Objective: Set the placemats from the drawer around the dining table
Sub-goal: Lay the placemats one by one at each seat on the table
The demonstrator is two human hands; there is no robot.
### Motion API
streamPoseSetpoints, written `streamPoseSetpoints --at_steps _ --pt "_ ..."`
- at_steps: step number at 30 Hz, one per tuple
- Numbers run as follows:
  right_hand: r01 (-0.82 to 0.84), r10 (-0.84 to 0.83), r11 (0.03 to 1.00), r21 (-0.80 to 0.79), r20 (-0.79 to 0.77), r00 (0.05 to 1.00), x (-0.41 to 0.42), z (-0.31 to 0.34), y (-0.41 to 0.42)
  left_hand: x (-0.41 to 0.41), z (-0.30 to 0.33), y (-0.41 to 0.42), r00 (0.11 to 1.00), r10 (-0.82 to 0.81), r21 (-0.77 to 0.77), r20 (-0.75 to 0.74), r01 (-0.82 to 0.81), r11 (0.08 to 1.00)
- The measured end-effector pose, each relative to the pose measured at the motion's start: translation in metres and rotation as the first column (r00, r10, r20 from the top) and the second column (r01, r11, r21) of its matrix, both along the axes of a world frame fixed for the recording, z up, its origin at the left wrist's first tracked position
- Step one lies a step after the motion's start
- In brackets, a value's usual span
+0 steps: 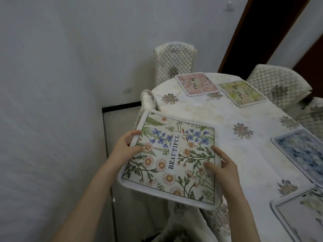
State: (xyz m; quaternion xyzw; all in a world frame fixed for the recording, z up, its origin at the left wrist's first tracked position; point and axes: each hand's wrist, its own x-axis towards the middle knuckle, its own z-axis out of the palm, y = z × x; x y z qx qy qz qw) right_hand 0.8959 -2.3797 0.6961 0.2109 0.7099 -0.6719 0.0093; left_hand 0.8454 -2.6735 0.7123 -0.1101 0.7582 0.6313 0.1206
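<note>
Cream and green, the floral placemat (172, 158) carries the word "BEAUTIFUL" in black capitals on a white strip down its middle, with blue blossoms and orange-centred daisies round it inside a thin dark border line and a padded white edge. Both hands have it at the near left corner of the dining table (206, 116), partly over the cloth and partly jutting past the table's edge. The left hand (126, 148) grips the mat's left edge, thumb curled over the top of the rim and the fingers tucked below, out of sight. The right hand (222, 165) pinches the right edge, thumb lying on the printed face, forefinger stretched along the border. The table wears a pale cloth scattered with flower sprigs. At the far end lies a pink placemat (197, 84), and just right of it a yellow-green placemat (242, 93), their corners nearly touching. On the right side lies a blue placemat (302, 151), and nearer, a white-edged placemat (300, 219) cut off by the frame; its writing is too blurred to read. Quilted chair covers (174, 62) stand round the far end.
</note>
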Motion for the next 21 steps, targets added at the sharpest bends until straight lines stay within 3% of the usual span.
streamPoseSetpoints --at_steps 9,21 --pt "0.119 -0.119 0.993 -0.022 0.001 0.993 -0.035 -0.008 0.003 -0.075 -0.008 0.015 0.989 -0.142 -0.004 0.035 0.143 0.99" --pt "0.464 -0.464 0.886 0.021 0.022 0.886 -0.111 -0.024 -0.049 -0.249 -0.038 0.008 0.887 -0.459 0.015 0.045 0.459 0.888"
